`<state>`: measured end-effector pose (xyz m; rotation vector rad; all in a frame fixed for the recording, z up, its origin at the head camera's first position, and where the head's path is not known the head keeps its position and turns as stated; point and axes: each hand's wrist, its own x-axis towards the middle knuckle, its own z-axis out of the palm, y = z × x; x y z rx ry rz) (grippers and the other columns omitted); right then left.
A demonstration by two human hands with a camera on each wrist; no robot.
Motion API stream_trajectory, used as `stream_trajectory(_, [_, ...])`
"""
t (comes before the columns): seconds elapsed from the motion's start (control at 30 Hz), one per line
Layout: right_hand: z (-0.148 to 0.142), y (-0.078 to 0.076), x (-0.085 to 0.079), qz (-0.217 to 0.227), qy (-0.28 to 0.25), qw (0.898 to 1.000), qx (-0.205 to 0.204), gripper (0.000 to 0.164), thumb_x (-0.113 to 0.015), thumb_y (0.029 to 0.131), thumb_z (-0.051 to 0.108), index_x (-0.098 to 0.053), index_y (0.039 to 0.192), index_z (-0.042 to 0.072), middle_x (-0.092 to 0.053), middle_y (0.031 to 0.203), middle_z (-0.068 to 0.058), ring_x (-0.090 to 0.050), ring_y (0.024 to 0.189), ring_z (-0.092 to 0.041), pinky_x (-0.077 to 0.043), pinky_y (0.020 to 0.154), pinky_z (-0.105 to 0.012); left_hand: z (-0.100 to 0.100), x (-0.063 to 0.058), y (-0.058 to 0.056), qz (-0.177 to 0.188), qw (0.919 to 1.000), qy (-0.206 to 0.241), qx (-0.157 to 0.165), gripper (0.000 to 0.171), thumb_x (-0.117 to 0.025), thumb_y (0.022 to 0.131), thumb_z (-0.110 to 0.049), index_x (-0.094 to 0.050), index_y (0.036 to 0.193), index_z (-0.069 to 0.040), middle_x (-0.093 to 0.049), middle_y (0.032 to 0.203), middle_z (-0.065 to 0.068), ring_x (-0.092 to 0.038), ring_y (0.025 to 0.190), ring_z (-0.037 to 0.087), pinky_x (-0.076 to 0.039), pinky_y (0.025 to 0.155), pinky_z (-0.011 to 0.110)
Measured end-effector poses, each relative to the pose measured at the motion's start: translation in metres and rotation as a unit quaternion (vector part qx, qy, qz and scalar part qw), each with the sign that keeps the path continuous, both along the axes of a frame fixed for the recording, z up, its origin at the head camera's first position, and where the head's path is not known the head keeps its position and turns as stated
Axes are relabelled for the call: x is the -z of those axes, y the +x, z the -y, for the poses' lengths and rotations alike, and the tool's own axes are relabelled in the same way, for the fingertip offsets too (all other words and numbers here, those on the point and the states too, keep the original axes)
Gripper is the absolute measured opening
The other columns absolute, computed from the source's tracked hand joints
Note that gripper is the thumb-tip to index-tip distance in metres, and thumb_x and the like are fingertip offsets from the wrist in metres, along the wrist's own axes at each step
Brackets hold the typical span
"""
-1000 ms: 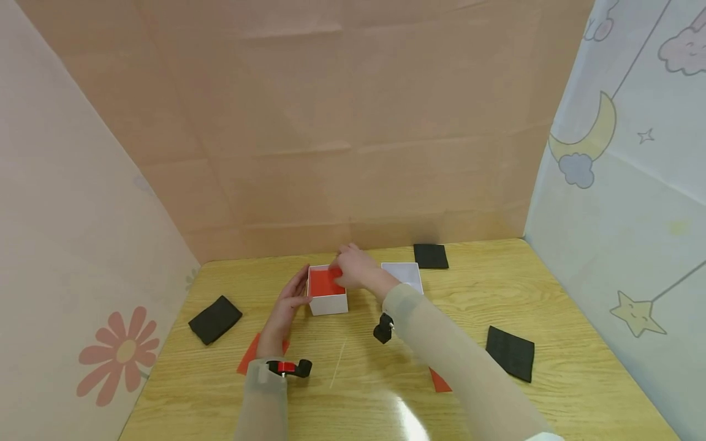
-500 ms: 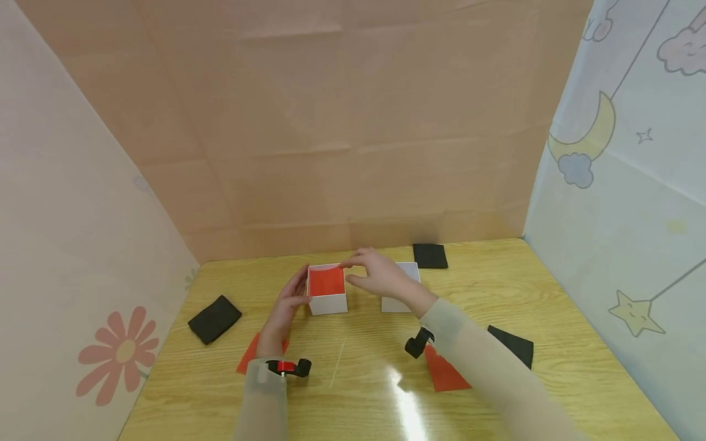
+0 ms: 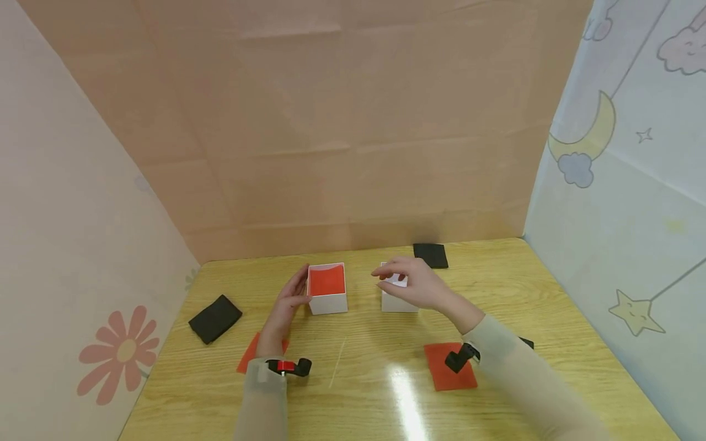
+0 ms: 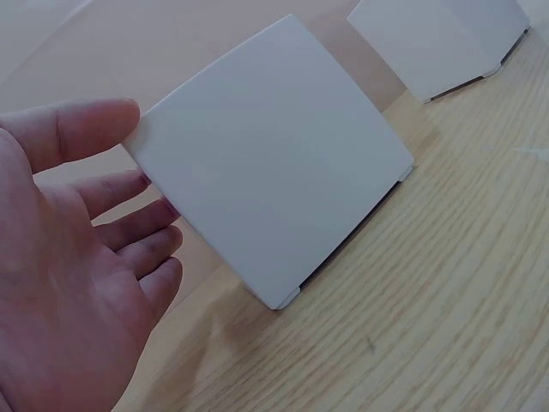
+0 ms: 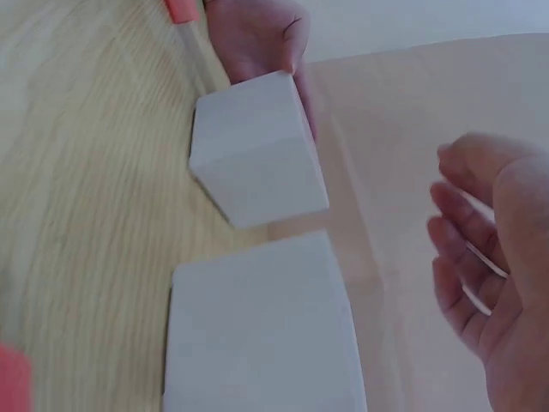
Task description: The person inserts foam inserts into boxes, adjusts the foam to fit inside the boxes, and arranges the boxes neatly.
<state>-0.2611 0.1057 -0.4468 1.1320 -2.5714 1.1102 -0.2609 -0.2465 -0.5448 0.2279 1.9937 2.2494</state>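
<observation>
A white open-topped box (image 3: 329, 305) holds a red cloth-like piece (image 3: 326, 281), whose back edge rises a little along the rear wall. My left hand (image 3: 288, 300) rests at the box's left side, fingers fairly straight and thumb near the front corner. In the left wrist view, the thumb tip touches the box's upper corner. A second white box (image 3: 398, 304) stands to the right. Over it hovers my right hand (image 3: 417, 283), fingers loosely bent and nothing between them; it hides much of that box's opening. The right wrist view shows these relaxed fingers (image 5: 467, 249) apart from both boxes.
Flat red pieces lie by the left wrist (image 3: 249, 355) and below the right forearm (image 3: 449, 373). Black folded pieces lie at the left (image 3: 215, 319), at the back right (image 3: 431, 255) and partly under the right sleeve. A paper-covered wall (image 3: 353, 153) bounds the table's back.
My right hand has let go of the red piece in the left box and moved right, over the second box. The left hand has stayed in place.
</observation>
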Motion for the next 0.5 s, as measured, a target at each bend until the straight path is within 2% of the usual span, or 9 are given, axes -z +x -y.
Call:
stream_trajectory(0.23, [-0.032,0.02,0.017,-0.039,-0.029,0.998,-0.043,0.024,-0.083,0.092,0.011,-0.083,0.115,0.018,-0.076,0.108,0.003,-0.065,0.093,-0.013,-0.055,0.07,-0.036,0.001,0.001,-0.002,0.001,1.0,-0.001,-0.001,0.076,-0.056,0.099,0.004,-0.032,0.17,-0.012,-0.025,0.176,0.006,-0.019,0.163,0.027,-0.022,0.129,0.048])
stream_trajectory(0.33, [-0.045,0.026,0.026,-0.05,-0.038,0.996,-0.06,0.028,-0.085,0.09,0.008,-0.082,0.114,0.022,-0.076,0.105,0.003,-0.064,0.089,-0.01,-0.053,0.065,-0.035,0.0,0.001,-0.002,0.001,1.0,-0.002,-0.001,0.075,-0.055,0.1,0.004,-0.032,0.17,-0.013,-0.026,0.176,0.005,-0.02,0.162,0.026,-0.023,0.128,0.046])
stream_trajectory(0.5, [-0.067,0.034,0.039,-0.059,-0.01,0.995,-0.076,0.031,-0.089,0.087,0.013,-0.08,0.111,0.031,-0.076,0.104,0.01,-0.063,0.086,-0.003,-0.053,0.06,-0.036,0.0,0.0,-0.002,0.001,1.0,-0.003,-0.003,0.076,-0.056,0.1,0.003,-0.031,0.17,-0.013,-0.025,0.176,0.006,-0.019,0.163,0.028,-0.023,0.129,0.048])
